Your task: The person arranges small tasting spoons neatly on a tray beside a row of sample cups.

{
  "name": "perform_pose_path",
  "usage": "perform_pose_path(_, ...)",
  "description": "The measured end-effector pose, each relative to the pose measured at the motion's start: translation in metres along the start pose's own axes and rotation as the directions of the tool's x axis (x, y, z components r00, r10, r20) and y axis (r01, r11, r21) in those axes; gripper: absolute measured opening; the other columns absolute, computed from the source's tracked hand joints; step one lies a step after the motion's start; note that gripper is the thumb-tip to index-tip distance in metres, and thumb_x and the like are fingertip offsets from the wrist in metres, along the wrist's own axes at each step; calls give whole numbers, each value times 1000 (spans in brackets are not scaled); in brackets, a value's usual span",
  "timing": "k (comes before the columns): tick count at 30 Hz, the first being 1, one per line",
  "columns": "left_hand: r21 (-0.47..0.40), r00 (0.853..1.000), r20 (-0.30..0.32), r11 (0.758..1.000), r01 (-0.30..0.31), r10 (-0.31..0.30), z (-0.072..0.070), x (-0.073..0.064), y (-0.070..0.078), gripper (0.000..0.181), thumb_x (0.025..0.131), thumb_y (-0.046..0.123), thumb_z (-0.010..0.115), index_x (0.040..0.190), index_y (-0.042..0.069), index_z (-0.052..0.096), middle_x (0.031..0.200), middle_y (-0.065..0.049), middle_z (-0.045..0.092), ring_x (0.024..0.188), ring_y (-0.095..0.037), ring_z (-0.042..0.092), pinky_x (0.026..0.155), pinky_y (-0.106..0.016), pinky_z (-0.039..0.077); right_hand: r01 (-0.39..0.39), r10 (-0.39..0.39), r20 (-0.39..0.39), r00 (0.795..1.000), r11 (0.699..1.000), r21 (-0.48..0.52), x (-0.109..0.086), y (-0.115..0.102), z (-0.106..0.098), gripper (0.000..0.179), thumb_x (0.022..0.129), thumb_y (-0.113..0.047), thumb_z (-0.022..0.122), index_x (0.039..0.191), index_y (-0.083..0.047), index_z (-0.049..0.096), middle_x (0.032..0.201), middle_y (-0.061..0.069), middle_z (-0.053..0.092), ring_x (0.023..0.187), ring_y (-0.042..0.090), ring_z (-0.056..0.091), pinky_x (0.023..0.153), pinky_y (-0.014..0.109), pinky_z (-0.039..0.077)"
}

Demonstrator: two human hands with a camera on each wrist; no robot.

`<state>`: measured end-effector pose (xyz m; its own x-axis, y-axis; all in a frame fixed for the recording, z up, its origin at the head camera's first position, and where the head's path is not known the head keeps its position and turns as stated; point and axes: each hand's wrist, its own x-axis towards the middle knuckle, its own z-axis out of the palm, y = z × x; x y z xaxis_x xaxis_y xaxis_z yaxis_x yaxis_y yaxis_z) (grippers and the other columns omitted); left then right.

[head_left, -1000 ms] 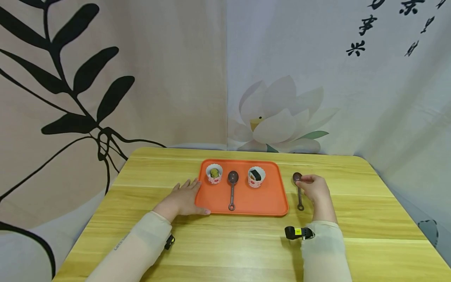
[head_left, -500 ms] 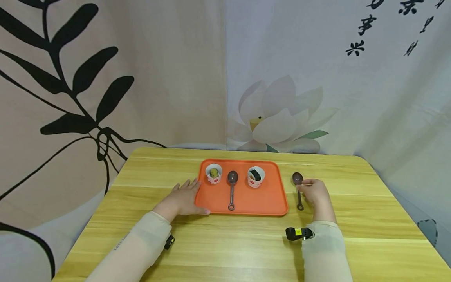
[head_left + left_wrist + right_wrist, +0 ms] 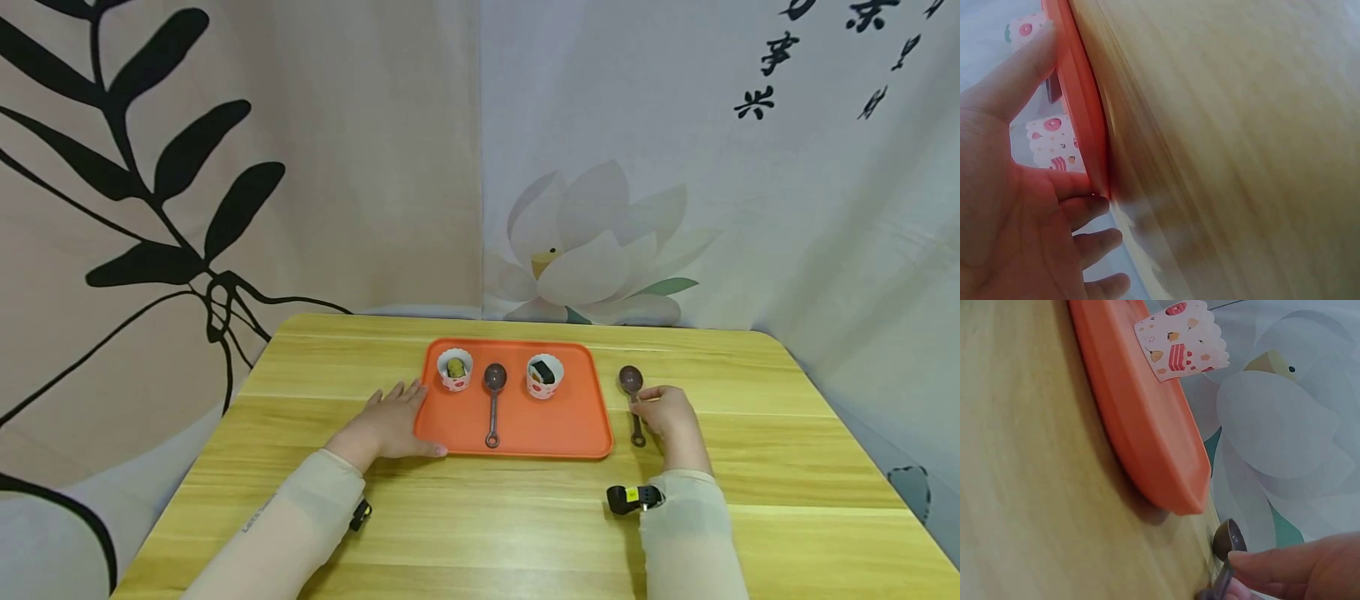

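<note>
- Beside the orange tray (image 3: 555, 429) sits a spoon (image 3: 631, 379).
- The right hand (image 3: 671, 418) pinches its neck, having slid down from the bowl: seemingly a handier hold.
- The left hand (image 3: 386, 427), fingers spread, touches the tray's left edge.

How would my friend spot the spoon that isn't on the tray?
On the yellow wooden table, find the orange tray. Just right of it, the right hand pinches a dark spoon. Unlike the matching spoon on the tray, this one is held.
</note>
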<state>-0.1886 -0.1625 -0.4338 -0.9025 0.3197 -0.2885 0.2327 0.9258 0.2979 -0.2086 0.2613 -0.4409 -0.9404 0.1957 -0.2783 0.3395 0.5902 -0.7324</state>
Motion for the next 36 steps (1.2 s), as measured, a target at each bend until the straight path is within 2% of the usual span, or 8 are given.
perform_pose_path(4, 0, 1000, 7, 1000, 4, -4, 1, 0, 0, 114, 79, 65, 73, 157, -2, 23, 164, -20, 19, 150, -45, 14, 118, -64, 11, 11, -11, -9, 1000, 1000, -4, 1, -1, 2, 35, 92, -3, 66, 120, 14, 57, 104, 27, 65, 73, 20, 62, 63, 28, 51)
perform_pose_path(11, 0, 1000, 10, 1000, 9, -9, 1, 1, -1, 116, 78, 67, 73, 157, -1, 24, 164, -19, 20, 150, -44, 14, 118, -64, 11, 37, -39, -31, 999, 996, -83, 1, -4, 6, 32, 90, -6, 68, 115, 12, 60, 99, 22, 66, 84, 28, 61, 71, 32, 50)
perform_pose_path(17, 10, 1000, 10, 1000, 12, -12, 2, 3, -2, 116, 78, 68, 72, 158, 0, 23, 164, -18, 19, 150, -44, 14, 118, -64, 11, 49, -53, -29, 998, 992, -112, 2, -4, 9, 29, 89, -6, 69, 112, 10, 62, 95, 19, 68, 84, 28, 61, 70, 31, 49)
perform_pose_path(24, 14, 1000, 12, 1000, 8, -8, 2, 3, -3, 116, 78, 69, 72, 158, -1, 24, 164, -18, 19, 150, -45, 15, 118, -64, 11, 29, -29, -6, 1000, 997, -67, 0, -5, 9, 30, 92, -5, 66, 117, 11, 59, 99, 22, 68, 64, 14, 60, 58, 24, 49)
perform_pose_path(36, 9, 1000, 9, 1000, 3, -3, 1, 2, -3, 117, 77, 70, 72, 157, -1, 24, 164, -19, 20, 150, -45, 15, 118, -64, 12, 20, -20, 16, 1000, 1000, 17, 4, 1, 8, 29, 93, -1, 63, 118, 13, 58, 96, 20, 64, 63, 13, 58, 56, 24, 52)
